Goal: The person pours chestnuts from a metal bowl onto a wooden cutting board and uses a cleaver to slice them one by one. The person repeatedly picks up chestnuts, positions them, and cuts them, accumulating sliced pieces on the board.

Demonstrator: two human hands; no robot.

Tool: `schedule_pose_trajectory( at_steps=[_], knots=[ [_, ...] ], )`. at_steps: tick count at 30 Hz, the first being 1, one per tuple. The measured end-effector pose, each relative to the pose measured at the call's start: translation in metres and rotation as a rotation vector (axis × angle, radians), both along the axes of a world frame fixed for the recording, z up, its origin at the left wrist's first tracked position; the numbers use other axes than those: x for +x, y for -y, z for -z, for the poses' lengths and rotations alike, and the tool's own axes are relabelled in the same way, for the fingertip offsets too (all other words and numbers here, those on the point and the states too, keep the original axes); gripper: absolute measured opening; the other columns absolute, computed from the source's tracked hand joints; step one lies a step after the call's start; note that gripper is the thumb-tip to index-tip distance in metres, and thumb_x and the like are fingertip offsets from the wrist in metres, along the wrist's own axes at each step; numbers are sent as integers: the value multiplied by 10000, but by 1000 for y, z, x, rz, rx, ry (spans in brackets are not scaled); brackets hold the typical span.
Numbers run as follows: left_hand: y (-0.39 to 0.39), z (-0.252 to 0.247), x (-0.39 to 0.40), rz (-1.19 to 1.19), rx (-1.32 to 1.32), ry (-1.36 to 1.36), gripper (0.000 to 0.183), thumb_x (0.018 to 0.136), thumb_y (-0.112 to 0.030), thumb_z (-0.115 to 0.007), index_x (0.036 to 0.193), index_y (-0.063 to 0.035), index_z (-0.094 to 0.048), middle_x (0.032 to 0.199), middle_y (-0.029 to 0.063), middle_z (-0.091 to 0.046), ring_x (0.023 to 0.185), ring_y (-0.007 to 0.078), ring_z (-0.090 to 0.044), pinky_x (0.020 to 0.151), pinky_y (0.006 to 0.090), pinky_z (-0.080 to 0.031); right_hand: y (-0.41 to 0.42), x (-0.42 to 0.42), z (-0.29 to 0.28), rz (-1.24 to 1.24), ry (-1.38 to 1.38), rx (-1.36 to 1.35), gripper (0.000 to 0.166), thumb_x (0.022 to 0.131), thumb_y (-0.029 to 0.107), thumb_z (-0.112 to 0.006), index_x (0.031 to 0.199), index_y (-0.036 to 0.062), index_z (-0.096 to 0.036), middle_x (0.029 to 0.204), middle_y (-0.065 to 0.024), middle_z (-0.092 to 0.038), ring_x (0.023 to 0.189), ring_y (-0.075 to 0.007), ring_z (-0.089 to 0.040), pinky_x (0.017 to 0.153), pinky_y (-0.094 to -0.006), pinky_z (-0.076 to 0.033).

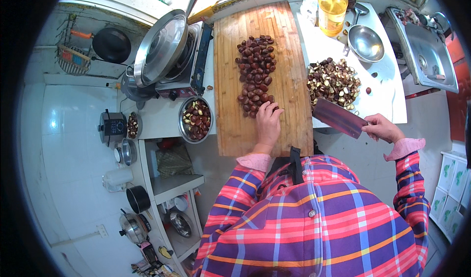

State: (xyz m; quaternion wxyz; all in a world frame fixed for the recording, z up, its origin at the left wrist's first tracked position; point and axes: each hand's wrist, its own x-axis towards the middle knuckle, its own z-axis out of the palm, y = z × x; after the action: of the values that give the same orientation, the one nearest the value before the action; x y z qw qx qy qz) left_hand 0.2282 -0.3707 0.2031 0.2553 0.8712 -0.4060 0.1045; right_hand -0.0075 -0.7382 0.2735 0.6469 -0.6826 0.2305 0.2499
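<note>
Whole brown chestnuts point(256, 67) lie in a long heap on a wooden cutting board point(228, 129). My left hand point(268, 120) touches the near end of the heap, fingers bent; whether it grips a chestnut cannot be told. My right hand point(381, 128) holds a cleaver point(338, 118) by its handle end, the broad blade pointing left beside the board's right edge. Just beyond the blade, a pile of cut chestnut pieces point(335, 81) rests on the white counter. Left of the board, a metal bowl point(180, 120) holds chestnuts, some showing pale cut faces.
A gas stove point(200, 61) with a large steel pan point(162, 48) stands at the left. Farther right are an oil bottle point(332, 11), a metal ladle point(366, 43) and a steel sink point(423, 52). A multicooker point(112, 126) and pots line the left side.
</note>
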Motion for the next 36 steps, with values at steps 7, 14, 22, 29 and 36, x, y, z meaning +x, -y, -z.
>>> schedule_pose_trajectory(
  at_steps=[7, 14, 22, 29, 36],
  knots=[
    [0, 0, 1, 9, -12, 0, 230, 809, -12, -658, 1000, -115, -735, 1207, 62, -639, 1250, 315, -528, 1023, 447, -444, 16, 22, 11, 63, 74, -55, 140, 946, 180, -680, 901, 49, -662, 629, 24, -564, 499, -63, -523, 462, -223, -409],
    [-1, 3, 2, 34, -14, 60, 250, 797, -21, -645, 1012, -103, -743, 1180, 73, -653, 1236, 325, -539, 1017, 454, -448, 12, 27, 4, 120, 75, -35, 164, 954, 187, -680, 854, 63, -638, 619, 32, -560, 495, -54, -523, 453, -215, -402],
    [1, 5, 12, 67, 21, 70, 285, 834, -33, -619, 1087, -102, -730, 1142, 72, -666, 1177, 311, -569, 987, 441, -460, -13, 11, -2, 247, 178, -32, 127, 978, 168, -650, 989, 43, -626, 632, 34, -555, 506, -37, -503, 441, -205, -392],
    [-7, -15, -1, 77, -169, -139, 411, 819, -78, -762, 1221, -86, -679, 1106, 89, -673, 1099, 320, -588, 954, 440, -465, -110, 4, -12, 358, 324, -339, 135, 974, 168, -658, 972, 32, -652, 608, 37, -533, 532, -55, -499, 480, -240, -400],
    [-40, -25, -21, -114, -528, -954, 355, 881, -53, -756, 1220, -48, -653, 1078, 60, -741, 851, 110, -700, 788, 266, -569, -205, -2, -14, 342, 253, -671, 175, 927, 135, -687, 1060, 22, -673, 581, -107, -450, 511, -149, -412, 497, -349, -356]
  ],
)
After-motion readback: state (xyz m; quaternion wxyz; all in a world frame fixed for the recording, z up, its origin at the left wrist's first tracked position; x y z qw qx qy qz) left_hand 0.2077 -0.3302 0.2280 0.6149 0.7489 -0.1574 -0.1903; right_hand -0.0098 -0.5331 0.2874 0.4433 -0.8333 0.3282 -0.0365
